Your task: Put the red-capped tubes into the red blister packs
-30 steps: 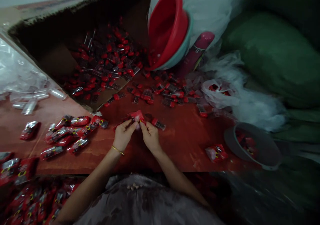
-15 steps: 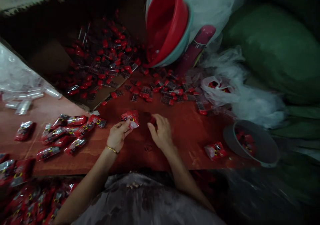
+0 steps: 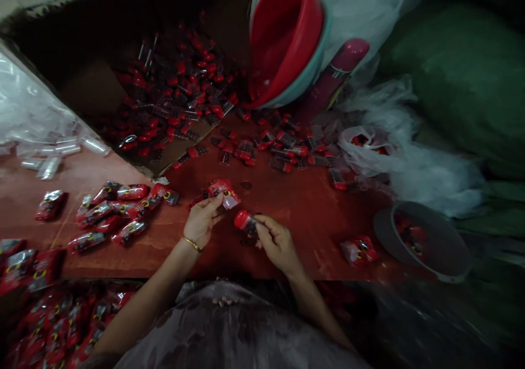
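Showing a red cap (image 3: 241, 219), the held bottle (image 3: 251, 227) looks dark-bodied.

Along the back of the red-brown worktop (image 3: 307, 221) stand one brown cardboard box (image 3: 100, 90), two round plastic basins (image 3: 283, 41), red and pale blue, and one pinkish-red cylindrical flask (image 3: 348, 56). Of shiny red printed packets (image 3: 221, 187), the left hand (image 3: 200, 222) has one, one lies beside one grey plastic tub (image 3: 384, 231) near the front edge's right, and leftward lie three by that edge, one alone and about ten grouped. The right hand (image 3: 279, 243) holds one small clear red-capped bottle (image 3: 246, 221); the others are too many to count.
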Tool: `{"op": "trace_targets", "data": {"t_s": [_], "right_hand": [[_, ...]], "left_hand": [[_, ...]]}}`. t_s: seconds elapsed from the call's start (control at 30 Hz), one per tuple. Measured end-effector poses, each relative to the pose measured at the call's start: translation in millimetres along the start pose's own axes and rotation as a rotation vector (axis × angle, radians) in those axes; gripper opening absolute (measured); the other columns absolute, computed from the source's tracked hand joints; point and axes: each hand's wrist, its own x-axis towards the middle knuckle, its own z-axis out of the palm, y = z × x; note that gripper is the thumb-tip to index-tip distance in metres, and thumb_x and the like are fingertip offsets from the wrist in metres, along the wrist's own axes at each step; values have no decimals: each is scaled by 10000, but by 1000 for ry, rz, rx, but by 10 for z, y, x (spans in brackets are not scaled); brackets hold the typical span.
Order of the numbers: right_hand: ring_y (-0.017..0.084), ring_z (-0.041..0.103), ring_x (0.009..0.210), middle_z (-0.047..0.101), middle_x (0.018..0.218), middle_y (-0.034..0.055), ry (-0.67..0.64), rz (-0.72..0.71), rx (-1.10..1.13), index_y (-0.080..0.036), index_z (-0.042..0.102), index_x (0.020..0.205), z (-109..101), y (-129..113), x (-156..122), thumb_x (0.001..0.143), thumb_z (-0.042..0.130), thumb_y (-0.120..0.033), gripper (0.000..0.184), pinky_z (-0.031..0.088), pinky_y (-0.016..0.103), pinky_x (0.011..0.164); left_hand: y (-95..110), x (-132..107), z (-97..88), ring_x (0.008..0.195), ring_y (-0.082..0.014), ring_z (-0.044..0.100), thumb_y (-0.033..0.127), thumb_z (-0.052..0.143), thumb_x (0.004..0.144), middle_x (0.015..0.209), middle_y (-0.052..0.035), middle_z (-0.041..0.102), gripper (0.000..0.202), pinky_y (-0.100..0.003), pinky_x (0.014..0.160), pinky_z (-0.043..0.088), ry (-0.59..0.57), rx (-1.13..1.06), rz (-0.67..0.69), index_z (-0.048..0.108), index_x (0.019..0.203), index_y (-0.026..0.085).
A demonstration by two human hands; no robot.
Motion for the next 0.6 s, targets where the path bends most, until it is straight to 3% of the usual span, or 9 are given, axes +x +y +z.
{"op": "trace_targets", "data": {"t_s": [0.13, 0.27, 0.43, 0.6], "right_hand": [[70, 465, 361, 588, 558, -31, -100, 230, 365, -168, 598, 935, 32, -168, -17, 832, 440, -412, 308, 405, 193, 394], [39, 389, 314, 557, 512, -55, -153, 330, 530, -162, 601, 842, 63, -168, 45, 790, 496, -456, 317, 390, 170, 364], [38, 385, 316, 560, 511, -46, -114, 292, 550, -162, 596, 801, 82, -173, 47, 796, 496, -453, 308, 384, 166, 356], [65, 461, 395, 565, 561, -35, -15, 195, 383, -179, 596, 867, 105, -198, 14, 833, 461, -403, 264, 402, 174, 399]], "left_hand": [[3, -62, 41, 576, -104, 565, 405, 829, 418, 594, 4, 636, 388, -246, 618, 452, -56, 42, 51, 654, 630, 131], [0, -94, 27, 562, -91, 531, 426, 810, 447, 577, 14, 622, 360, -226, 598, 430, -71, 122, 150, 650, 583, 134], [-24, -118, -12, 584, -90, 522, 408, 765, 553, 617, 10, 638, 290, -209, 601, 412, -126, 273, 291, 678, 627, 142], [-92, -130, 25, 635, -114, 581, 295, 809, 499, 707, -4, 684, 303, -229, 647, 457, -177, 186, 251, 685, 740, 159]]}}
